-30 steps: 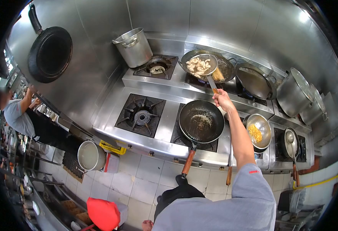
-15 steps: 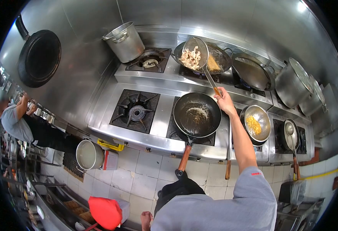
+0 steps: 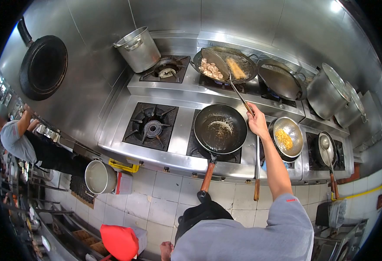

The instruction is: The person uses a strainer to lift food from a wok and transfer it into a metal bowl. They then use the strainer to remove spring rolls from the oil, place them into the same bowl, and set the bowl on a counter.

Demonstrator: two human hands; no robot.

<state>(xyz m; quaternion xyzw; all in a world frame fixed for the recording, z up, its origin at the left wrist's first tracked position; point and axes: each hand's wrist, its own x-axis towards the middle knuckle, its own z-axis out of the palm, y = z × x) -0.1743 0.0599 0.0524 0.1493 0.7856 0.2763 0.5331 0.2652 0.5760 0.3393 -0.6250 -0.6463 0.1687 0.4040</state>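
My right hand (image 3: 256,119) is closed around the wooden handle of a long strainer (image 3: 219,61). Pale cooked pieces (image 3: 210,68) lie in the strainer's basket, which rests in the left part of a black wok (image 3: 248,61) on the back burner. Beside the basket in that wok are golden fried pieces (image 3: 235,68) in bubbling oil. In front of me a black frying pan (image 3: 208,135) with brown residue sits on a burner, its wooden handle toward me. Down beside my body, my left hand (image 3: 166,249) has its fingers curled; whether it holds anything is hidden.
A steel bowl of yellow food (image 3: 289,130) sits right of my forearm. A covered wok (image 3: 282,80) and tall pots (image 3: 328,93) stand at the back right, another pot (image 3: 139,50) at the back left. A co-worker (image 3: 16,135) stands at the far left.
The strainer has gone down into the back wok with its pale pieces, its basket now lower and tilted. My right hand has moved slightly down and right with the handle.
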